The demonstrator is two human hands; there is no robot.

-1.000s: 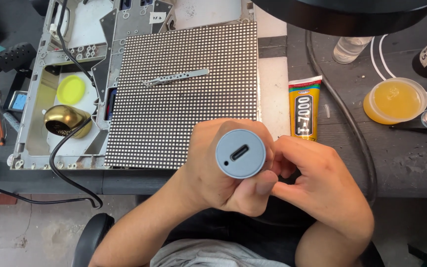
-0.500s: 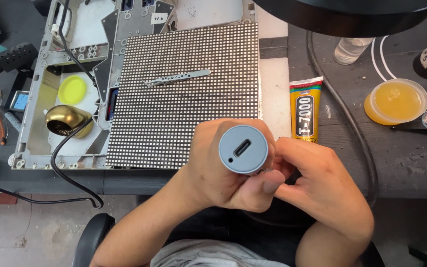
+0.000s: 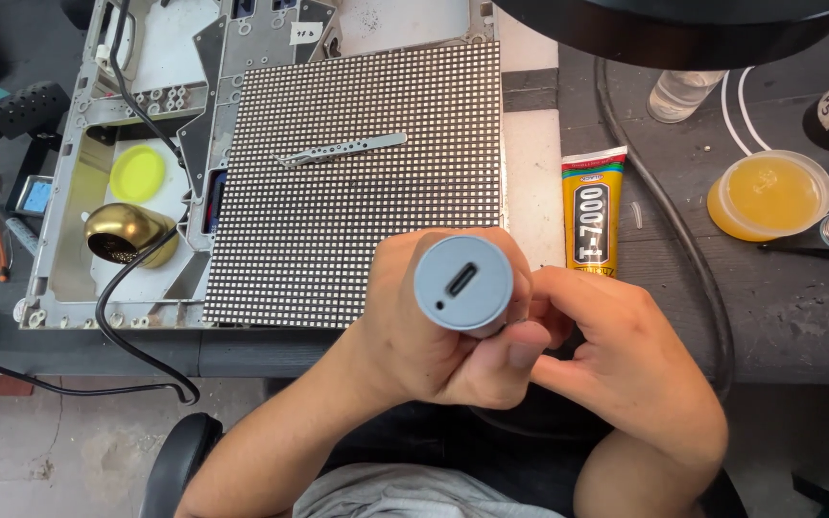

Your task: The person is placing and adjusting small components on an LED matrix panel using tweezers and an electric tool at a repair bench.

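Our left hand (image 3: 424, 336) is wrapped tight around a grey cylindrical device (image 3: 462, 284), its flat end with a small charging port turned up toward us, held just above the near edge of the workbench (image 3: 779, 317). Our right hand (image 3: 626, 364) is curled in beside it, fingers bent toward the cylinder's lower side; we cannot tell whether they grip it. Just behind the hands lies a dotted LED matrix panel (image 3: 357, 192) with metal tweezers (image 3: 343, 150) on it. To the right lies a yellow glue tube (image 3: 594, 213); further right sits a lidded tub of amber paste (image 3: 769, 195).
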